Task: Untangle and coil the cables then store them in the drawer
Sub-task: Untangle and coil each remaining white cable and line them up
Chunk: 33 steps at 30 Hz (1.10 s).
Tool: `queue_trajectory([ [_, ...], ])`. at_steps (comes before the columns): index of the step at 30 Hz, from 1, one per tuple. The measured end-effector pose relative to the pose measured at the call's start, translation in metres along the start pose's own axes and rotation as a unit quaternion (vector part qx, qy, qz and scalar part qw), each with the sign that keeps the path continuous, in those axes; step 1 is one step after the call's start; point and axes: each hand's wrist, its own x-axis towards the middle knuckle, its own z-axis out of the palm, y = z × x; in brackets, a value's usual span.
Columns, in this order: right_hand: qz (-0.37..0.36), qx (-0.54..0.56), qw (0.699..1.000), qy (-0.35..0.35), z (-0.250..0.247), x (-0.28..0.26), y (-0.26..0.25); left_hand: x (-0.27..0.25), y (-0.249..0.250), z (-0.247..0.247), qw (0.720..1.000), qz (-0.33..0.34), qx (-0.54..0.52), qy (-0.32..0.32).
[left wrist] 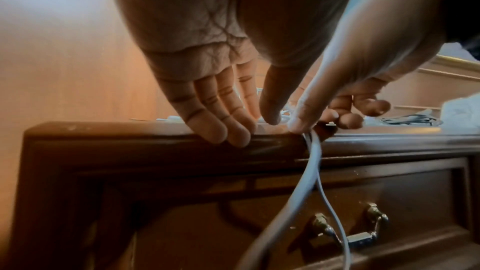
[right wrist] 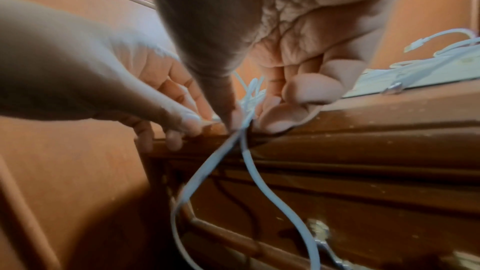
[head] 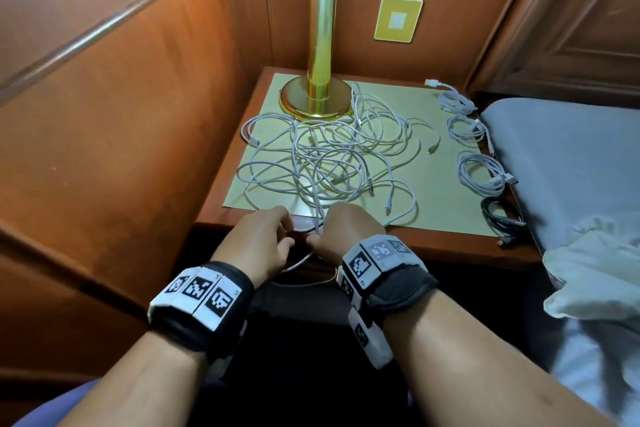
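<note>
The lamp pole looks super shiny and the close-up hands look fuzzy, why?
Head view: the lit lamp glares off its gold pole, and the wide lens bends the walls. Left wrist view: the palm of the left hand sits too near, shadowed and soft. Right wrist view: the cable and right hand blur.

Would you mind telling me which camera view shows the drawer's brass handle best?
The left wrist view: the brass handle shows with both mounts and its bar, crossed by a hanging white cable. The right wrist view catches only part at the bottom edge; the head view hides it.
</note>
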Motion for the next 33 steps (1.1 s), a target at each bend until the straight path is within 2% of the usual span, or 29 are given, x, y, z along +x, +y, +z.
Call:
queue_trajectory([
  [5,0.013,-0.009,1.000,-0.003,-0.003,0.004,-0.002,0.007,-0.004,0.006,1.000,0.025,-0.011,0.000],
  [8,0.012,0.063,0.996,0.063,-0.015,0.002,0.006,0.011,-0.007,0.007,1.000,0.013,-0.010,0.010],
  [10,-0.025,0.122,0.984,0.129,-0.028,-0.002,0.012,0.013,-0.008,0.006,1.000,0.009,-0.019,0.020],
  [14,-0.126,0.215,0.933,0.261,-0.043,-0.005,0.026,0.014,-0.007,0.003,0.999,0.016,-0.035,0.031],
  [17,-0.143,0.305,0.879,0.339,-0.048,-0.004,0.035,0.014,-0.005,0.000,0.999,0.001,-0.037,0.035],
  [19,-0.143,0.337,0.853,0.372,-0.049,-0.004,0.039,0.014,-0.005,-0.003,0.998,-0.007,-0.044,0.049],
  [22,-0.155,0.357,0.827,0.405,-0.052,-0.006,0.042,0.015,-0.008,-0.010,0.994,-0.022,-0.073,0.078],
  [28,-0.152,0.362,0.806,0.443,-0.056,-0.009,0.043,0.016,-0.009,-0.011,0.986,-0.028,-0.136,0.088],
  [31,-0.145,0.363,0.809,0.439,-0.056,-0.010,0.044,0.018,-0.005,-0.013,0.963,-0.042,-0.236,0.120],
  [33,-0.143,0.365,0.810,0.436,-0.055,-0.010,0.043,0.018,-0.002,-0.015,0.941,-0.016,-0.312,0.128],
])
